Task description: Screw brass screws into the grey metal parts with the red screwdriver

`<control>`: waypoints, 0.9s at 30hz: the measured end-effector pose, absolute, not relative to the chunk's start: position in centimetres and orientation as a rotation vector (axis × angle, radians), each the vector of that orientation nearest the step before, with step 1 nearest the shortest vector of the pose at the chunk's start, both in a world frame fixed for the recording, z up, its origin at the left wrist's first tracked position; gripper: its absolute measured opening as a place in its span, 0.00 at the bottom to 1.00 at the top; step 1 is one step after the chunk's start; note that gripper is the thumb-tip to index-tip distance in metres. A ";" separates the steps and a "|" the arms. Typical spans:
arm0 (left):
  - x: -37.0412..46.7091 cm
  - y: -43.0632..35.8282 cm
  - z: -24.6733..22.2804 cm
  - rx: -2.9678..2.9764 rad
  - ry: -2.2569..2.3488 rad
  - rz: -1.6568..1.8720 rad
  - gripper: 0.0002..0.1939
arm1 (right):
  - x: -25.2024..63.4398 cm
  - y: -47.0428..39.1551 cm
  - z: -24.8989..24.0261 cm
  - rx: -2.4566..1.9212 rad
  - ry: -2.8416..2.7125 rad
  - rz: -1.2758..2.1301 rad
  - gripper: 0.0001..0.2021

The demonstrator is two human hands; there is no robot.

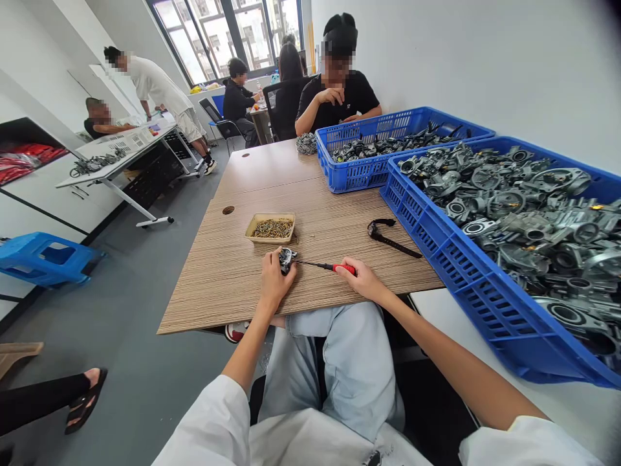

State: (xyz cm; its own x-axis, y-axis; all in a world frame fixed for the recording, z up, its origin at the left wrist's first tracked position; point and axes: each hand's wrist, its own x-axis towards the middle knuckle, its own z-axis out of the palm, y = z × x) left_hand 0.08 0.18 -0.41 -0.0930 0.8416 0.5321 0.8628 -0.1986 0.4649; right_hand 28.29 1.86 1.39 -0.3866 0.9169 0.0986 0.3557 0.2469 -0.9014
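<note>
My left hand (276,279) is closed around a small grey metal part (287,260) on the wooden table (233,272). In my right hand (361,278) is the red handle of a screwdriver (334,267), held nearly level. Its thin dark shaft points left, and the tip reaches the metal part; the exact contact point is too small to make out. Just behind my left hand sits a cream tray (247,231) full of small brass-coloured screws.
Two blue crates (359,178) (451,259) of grey metal parts line the right side. A black wristwatch (388,238) lies beside the nearer crate. Across the table sits a person in black (361,90), near a clump of metal parts (305,144).
</note>
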 end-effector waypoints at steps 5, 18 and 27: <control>0.2 0.1 -0.2 -2.100 -1.981 -1.177 0.26 | 28.2 1.8 1.6 -1.163 -1.884 1.099 0.19; 0.2 0.1 -0.3 -2.094 -1.970 -1.186 0.26 | 28.4 1.8 1.2 -1.159 -1.908 1.016 0.12; 0.1 0.1 -0.3 -2.090 -1.971 -1.193 0.27 | 28.6 2.2 0.4 -1.170 -1.914 1.028 0.14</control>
State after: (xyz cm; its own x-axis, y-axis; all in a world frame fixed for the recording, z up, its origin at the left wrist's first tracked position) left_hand 0.15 0.15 -0.30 -0.0971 0.8393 0.5350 0.8631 -0.1967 0.4652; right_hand 28.57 2.23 0.45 -0.3811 0.9150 0.1321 0.3950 0.2904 -0.8716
